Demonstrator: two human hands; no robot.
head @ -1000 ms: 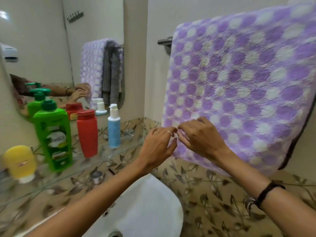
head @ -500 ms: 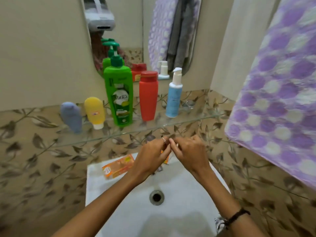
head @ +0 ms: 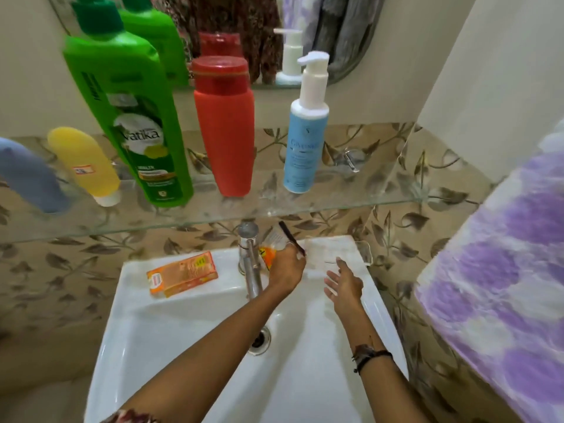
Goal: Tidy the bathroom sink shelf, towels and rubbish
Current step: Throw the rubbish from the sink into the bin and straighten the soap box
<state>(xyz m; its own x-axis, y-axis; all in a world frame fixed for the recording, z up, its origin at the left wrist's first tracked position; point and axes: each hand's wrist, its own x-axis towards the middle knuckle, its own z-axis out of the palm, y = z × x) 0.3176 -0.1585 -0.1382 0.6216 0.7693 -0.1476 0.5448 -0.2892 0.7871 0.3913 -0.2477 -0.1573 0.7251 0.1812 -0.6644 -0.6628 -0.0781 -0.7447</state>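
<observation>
The left hand (head: 287,265) is reaching to the far rim of the white sink (head: 195,340), just right of the chrome tap (head: 250,257), with its fingers curling around an orange wrapper (head: 268,254) and a thin dark stick (head: 291,238) that is jutting up and to the left from the grip. The right hand (head: 343,282) is hovering just to the right of it over the sink's far right corner, fingers straight and spread, holding nothing, with a dark band around its wrist. An orange box (head: 183,274) is lying flat on the sink's far ledge, left of the tap and well apart from both hands. Above the sink a glass shelf (head: 366,196) is running along the leaf-patterned tiles, carrying from left to right a blue-grey tube (head: 29,178), a yellow tube (head: 87,166), a tall green bottle (head: 128,117), a red bottle (head: 225,126) and a light blue pump bottle (head: 305,132), all standing apart from one another. A purple and white towel (head: 503,270) is hanging at the right edge of the view, beside the sink. Behind the bottles a mirror (head: 232,25) is reflecting them.
</observation>
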